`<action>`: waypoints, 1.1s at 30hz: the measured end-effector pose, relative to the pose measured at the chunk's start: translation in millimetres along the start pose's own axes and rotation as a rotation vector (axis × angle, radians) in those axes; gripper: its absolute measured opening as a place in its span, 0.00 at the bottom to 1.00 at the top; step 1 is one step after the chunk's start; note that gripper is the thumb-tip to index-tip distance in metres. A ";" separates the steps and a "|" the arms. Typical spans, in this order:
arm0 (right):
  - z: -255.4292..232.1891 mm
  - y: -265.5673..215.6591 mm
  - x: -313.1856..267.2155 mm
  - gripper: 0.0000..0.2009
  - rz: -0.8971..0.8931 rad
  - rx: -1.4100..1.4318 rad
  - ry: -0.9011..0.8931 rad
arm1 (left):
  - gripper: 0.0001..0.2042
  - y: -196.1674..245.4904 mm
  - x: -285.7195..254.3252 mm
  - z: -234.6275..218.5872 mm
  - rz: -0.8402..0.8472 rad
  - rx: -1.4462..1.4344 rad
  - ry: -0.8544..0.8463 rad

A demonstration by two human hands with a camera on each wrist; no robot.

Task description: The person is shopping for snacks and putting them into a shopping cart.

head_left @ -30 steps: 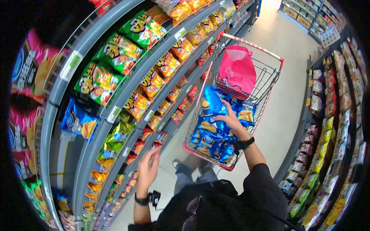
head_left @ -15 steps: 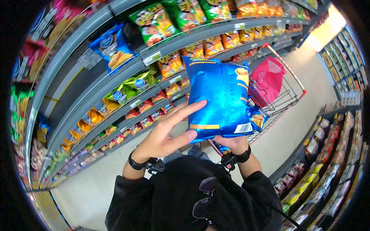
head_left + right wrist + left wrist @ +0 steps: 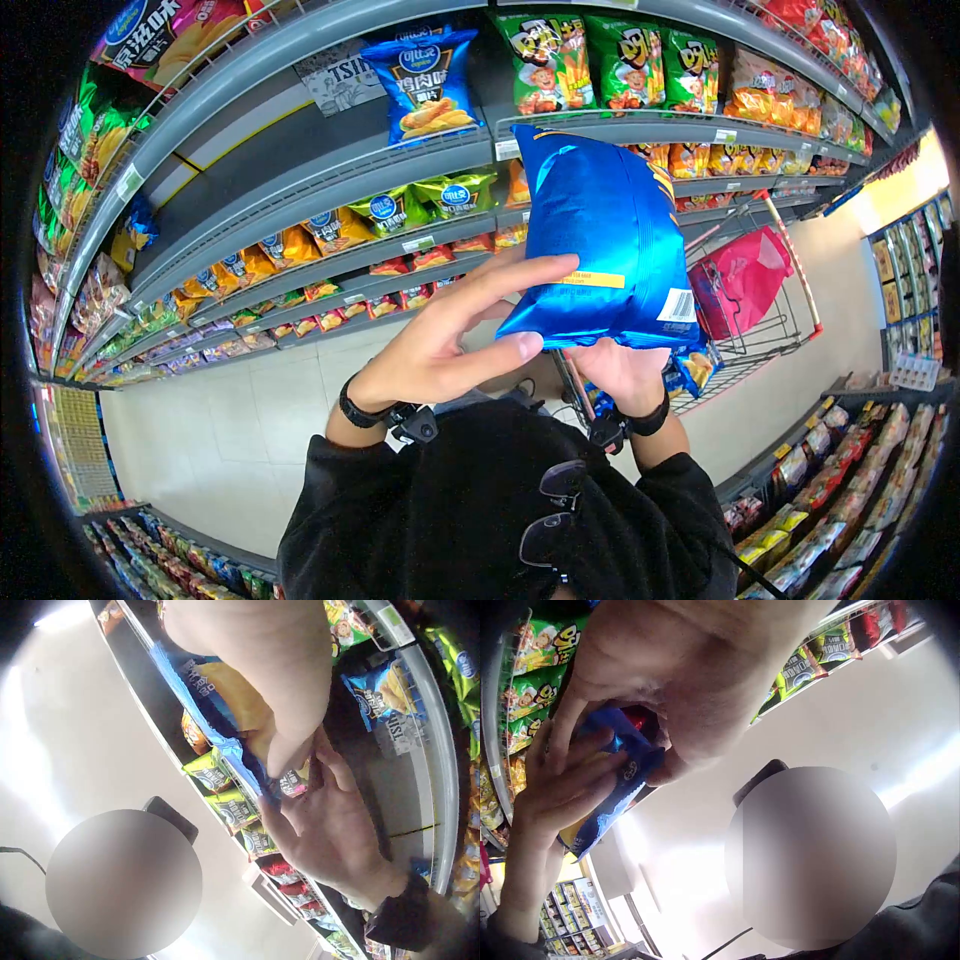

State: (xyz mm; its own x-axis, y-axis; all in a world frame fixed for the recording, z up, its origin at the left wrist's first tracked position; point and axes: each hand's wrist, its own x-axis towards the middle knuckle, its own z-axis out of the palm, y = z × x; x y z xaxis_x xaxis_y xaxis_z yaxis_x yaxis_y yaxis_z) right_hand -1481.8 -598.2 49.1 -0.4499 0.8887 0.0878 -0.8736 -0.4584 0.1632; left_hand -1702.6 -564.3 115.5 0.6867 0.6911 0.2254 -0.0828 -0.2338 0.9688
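A blue chip bag (image 3: 600, 235), its back with the barcode facing up, is held between both hands in the head view. My left hand (image 3: 430, 345) grips its lower left part, index finger and thumb tip on the foil. At the bag's bottom edge, my right hand (image 3: 625, 372) supports it from beneath, its fingers hidden there. In the left wrist view the right hand's fingers lie across the blue bag (image 3: 626, 784), beside my left hand (image 3: 660, 675). The right wrist view has the bag (image 3: 217, 712) between my right hand (image 3: 259, 652) and the left palm (image 3: 330, 832).
Shelves (image 3: 445, 150) of chips curve across the front, with another blue bag (image 3: 425, 90) standing on one. A wire cart (image 3: 745, 345) with a pink bag (image 3: 742, 282) and blue bags stands at the right. More stocked shelves (image 3: 850, 480) line the lower right.
The right hand has come out of the cart with the blue bag, and the left hand has moved onto it. The view has turned left, so shelves and cart sit further right.
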 end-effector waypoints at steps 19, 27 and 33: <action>-6.2 59.2 107.9 0.39 0.021 -0.157 0.023 | 0.23 -8.7 -33.9 -111.4 0.056 -0.019 0.094; -32.6 88.2 193.6 0.36 0.024 -1.315 0.233 | 0.31 -50.0 -76.0 -188.1 -0.044 0.484 0.303; -48.0 136.3 263.8 0.49 -0.346 -2.285 -0.003 | 0.43 -80.6 -69.3 -254.4 -0.076 0.004 0.436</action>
State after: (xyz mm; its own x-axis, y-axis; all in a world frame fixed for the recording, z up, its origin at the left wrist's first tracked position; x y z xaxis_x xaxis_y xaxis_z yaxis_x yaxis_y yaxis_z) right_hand -1728.4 -426.0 47.3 -0.2923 0.9043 0.3113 0.4031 0.4117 -0.8173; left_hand -1927.2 -419.3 48.1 0.3214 0.9303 0.1767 -0.0404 -0.1729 0.9841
